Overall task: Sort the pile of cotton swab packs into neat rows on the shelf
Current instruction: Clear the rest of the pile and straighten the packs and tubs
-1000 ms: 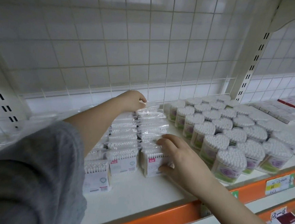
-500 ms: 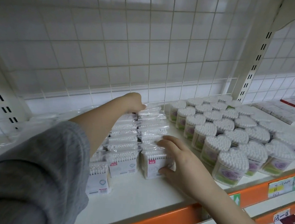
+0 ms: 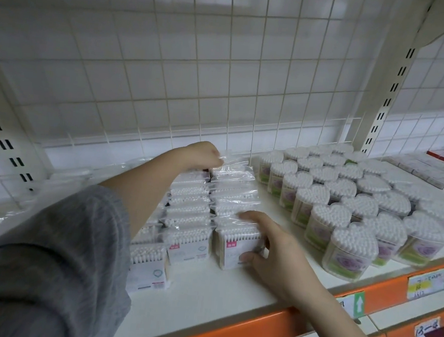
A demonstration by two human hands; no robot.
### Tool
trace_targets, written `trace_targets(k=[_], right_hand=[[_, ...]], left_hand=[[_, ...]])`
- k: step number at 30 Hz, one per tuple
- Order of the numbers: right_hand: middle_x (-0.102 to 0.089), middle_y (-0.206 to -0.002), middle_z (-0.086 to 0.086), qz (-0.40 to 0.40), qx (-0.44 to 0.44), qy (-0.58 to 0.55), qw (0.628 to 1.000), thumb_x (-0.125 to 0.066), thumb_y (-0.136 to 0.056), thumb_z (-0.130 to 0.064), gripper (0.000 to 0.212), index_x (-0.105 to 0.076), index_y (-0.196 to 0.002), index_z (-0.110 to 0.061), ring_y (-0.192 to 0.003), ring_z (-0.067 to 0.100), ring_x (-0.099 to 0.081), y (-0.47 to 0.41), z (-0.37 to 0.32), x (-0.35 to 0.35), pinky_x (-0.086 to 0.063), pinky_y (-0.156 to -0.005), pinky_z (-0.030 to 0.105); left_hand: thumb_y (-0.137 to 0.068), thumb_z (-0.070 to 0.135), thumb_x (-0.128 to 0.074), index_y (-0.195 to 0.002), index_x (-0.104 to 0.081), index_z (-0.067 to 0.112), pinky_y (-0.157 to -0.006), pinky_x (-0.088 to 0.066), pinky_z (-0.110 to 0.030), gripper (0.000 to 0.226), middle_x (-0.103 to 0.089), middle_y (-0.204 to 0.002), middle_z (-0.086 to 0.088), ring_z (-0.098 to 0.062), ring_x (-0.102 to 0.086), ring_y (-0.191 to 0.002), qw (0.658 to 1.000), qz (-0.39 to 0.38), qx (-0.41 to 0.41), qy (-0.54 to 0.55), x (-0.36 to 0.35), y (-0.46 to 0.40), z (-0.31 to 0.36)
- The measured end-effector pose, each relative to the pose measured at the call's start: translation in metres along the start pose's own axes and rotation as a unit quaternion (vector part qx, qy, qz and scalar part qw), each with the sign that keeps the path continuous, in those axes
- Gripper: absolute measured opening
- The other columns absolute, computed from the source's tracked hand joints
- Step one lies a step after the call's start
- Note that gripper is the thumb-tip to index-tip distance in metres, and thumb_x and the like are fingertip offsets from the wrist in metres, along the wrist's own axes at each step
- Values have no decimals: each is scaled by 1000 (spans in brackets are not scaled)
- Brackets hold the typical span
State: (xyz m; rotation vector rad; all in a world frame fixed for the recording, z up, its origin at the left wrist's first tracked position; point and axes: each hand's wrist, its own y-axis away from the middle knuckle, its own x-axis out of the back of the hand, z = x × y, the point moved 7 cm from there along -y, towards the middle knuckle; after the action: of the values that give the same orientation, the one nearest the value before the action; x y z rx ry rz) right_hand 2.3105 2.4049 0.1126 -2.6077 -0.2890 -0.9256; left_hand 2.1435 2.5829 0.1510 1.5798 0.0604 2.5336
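Cotton swab packs stand in rows on the white shelf, low in the middle of the frame, their clear wrappers touching. Nearest, at lower right, the right hand holds the front pack of the right-hand row, thumb on its face and fingers curled over its top. A grey sleeve fills the lower left. Further back, near the frame's centre, the left hand grips the clear wrapper of the rearmost pack, fingers curled down out of sight. Right of the rows, just beside them, stand heart-shaped swab tubs. A white wire grid backs the shelf.
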Motion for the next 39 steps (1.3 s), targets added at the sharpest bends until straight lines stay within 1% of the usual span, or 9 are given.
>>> trace_targets(k=[3,6,11,18,22,26,31,34,39], right_hand=[[-48,-101,-26,-6,8,0,1000,-71,-71,4,65,-50,-123,-29,-80,-21,-45,-5,-1,-4,-34,-66,0],[-51,-119,-18,-5,14,7,1000,-69,-71,4,65,-50,-124,-29,-89,-19,-43,-14,1,-6,-31,-72,-4],[-52,-121,-13,3,26,24,999,-68,-69,6,66,-50,-121,-31,-88,-13,-43,-21,3,-7,-31,-73,-4],[-50,-101,-22,28,17,24,999,-67,-68,5,69,-49,-122,-33,-82,-23,-44,-19,4,-7,-33,-69,-1],[-61,-95,0,41,-29,-49,998,-71,-71,0,93,-23,-138,-43,-70,1,-50,-15,11,-11,-47,-71,21],[-59,-82,-8,45,-92,-113,988,-76,-74,-10,115,10,-147,-33,-68,2,-54,-9,25,-18,-48,-73,21],[-63,-85,-15,24,-95,-62,993,-71,-81,-21,37,-51,-111,-27,-75,-7,-56,-7,25,-19,-40,-65,7],[-56,-85,-26,16,-85,-62,994,-68,-83,-17,32,-48,-104,-32,-74,-21,-50,-8,22,-20,-36,-65,1],[-67,-101,-10,-4,-98,-57,994,-71,-81,-25,35,-53,-111,-29,-93,5,-60,-10,27,-22,-45,-78,15]], left_hand=[[-92,24,-54,-119,-57,18,-85,-42,-28,28,-54,-114,4,-20,-52,-103,1000,10,-1,14,4,1,-3],[-92,22,-48,-89,-47,24,-61,-30,-26,4,-44,-95,0,-18,-39,-85,1000,-11,10,-18,6,-3,-9],[-94,20,-39,-66,-42,14,-55,-30,-26,29,-44,-71,0,-16,-38,-67,991,44,-20,-122,7,-2,0],[-95,24,-42,-131,-50,15,-93,-41,-34,39,-48,-135,-6,-25,-49,-117,976,49,-42,-206,9,1,4],[-95,20,-41,-125,-57,26,-99,-40,-36,35,-49,-133,1,-24,-46,-123,954,117,-151,-231,16,5,45],[-96,38,-42,-103,-66,29,-95,-42,-34,27,-59,-113,7,-16,-52,-104,968,-24,-186,-165,-10,1,63],[-93,31,-46,-99,-68,16,-92,-47,-38,27,-67,-106,-2,-22,-59,-101,968,-51,-176,-170,-20,4,50],[-93,31,-47,-92,-67,18,-87,-47,-38,23,-67,-98,-4,-23,-60,-95,971,-55,-171,-159,-18,6,37],[-96,36,-49,-105,-68,23,-100,-43,-37,25,-64,-118,5,-16,-57,-109,976,-60,-176,-114,-16,9,33]])
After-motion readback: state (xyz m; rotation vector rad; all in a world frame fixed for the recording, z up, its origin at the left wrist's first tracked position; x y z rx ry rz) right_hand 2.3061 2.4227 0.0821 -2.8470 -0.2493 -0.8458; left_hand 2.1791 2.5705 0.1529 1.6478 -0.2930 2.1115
